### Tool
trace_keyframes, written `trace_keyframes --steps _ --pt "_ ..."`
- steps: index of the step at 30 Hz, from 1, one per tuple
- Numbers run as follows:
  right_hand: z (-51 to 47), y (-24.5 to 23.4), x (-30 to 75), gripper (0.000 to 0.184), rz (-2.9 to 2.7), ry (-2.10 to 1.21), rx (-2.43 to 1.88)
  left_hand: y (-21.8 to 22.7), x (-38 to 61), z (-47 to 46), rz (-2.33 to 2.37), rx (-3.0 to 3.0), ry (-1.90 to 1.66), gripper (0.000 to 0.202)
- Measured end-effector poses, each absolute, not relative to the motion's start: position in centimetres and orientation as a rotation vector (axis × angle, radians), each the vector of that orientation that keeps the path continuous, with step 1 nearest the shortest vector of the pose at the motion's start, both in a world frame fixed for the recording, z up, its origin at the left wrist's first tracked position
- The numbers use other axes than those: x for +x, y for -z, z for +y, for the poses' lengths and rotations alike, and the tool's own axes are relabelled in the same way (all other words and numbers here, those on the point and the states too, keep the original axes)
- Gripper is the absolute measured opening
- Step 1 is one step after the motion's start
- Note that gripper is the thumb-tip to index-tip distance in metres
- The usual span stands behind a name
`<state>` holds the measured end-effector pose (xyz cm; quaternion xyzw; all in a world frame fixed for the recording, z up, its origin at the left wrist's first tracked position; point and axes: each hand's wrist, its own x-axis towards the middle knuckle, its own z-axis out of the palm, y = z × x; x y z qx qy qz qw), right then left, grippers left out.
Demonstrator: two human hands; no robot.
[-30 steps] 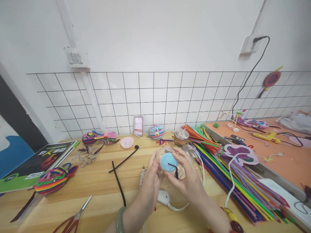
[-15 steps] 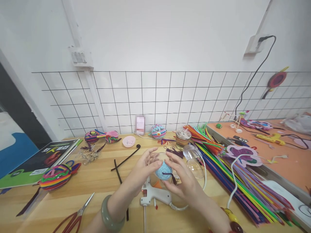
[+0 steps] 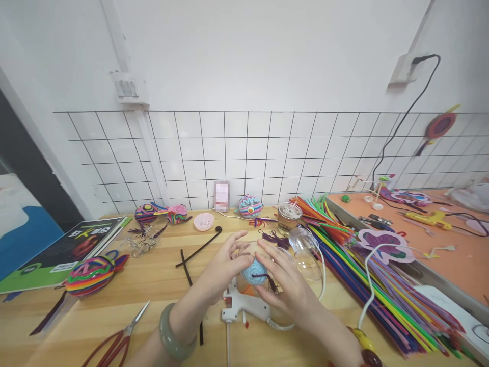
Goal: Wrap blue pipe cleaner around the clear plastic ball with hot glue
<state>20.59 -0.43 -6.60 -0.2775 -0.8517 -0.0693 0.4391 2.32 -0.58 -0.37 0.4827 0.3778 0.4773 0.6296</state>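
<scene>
Both my hands meet over the middle of the wooden table (image 3: pixel 126 285). Between them is a clear plastic half-shell covered with a light blue pipe-cleaner spiral (image 3: pixel 254 271), with a dark purple tassel (image 3: pixel 270 281) hanging at its front. My left hand (image 3: pixel 223 265) curls round its left side, fingertips lifted. My right hand (image 3: pixel 284 283) grips its right side with thumb and fingers. Just below them lies a white glue gun (image 3: pixel 244 307).
A clear plastic shell (image 3: pixel 305 250) and a small jar (image 3: pixel 288 216) sit behind my hands. A long heap of coloured pipe cleaners (image 3: pixel 374 285) fills the right. Scissors (image 3: pixel 114 342), black pipe cleaners (image 3: pixel 193 252), a striped ball (image 3: pixel 88 275) and a book (image 3: pixel 57 252) lie left.
My hands lowered the blue spiral piece from in front of the jar down toward the table, above the glue gun. My left forearm swung out to the left.
</scene>
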Motion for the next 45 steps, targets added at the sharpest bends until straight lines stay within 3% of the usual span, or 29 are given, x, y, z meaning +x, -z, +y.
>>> trace_keyframes --steps 20,28,39,42,45 --pt "-0.7 6.1 20.6 0.067 -2.164 0.132 -0.679 0.8 2.4 -0.4 0.876 1.187 -1.077 0.076" --pt "-1.1 5.9 20.6 0.077 -2.072 0.042 -0.823 0.8 2.6 -0.2 0.905 1.204 -1.135 0.074" --pt "-1.0 6.0 20.4 0.061 -1.992 0.063 -0.796 1.1 2.6 -0.2 0.901 1.171 -1.172 0.078" --pt "-1.0 5.9 20.5 0.06 -2.007 0.056 -0.785 1.4 2.4 0.2 0.886 1.137 -1.123 0.07" --pt "-0.9 5.8 20.7 0.058 -2.031 0.059 -0.766 1.4 2.3 0.4 0.808 1.174 -1.059 0.048"
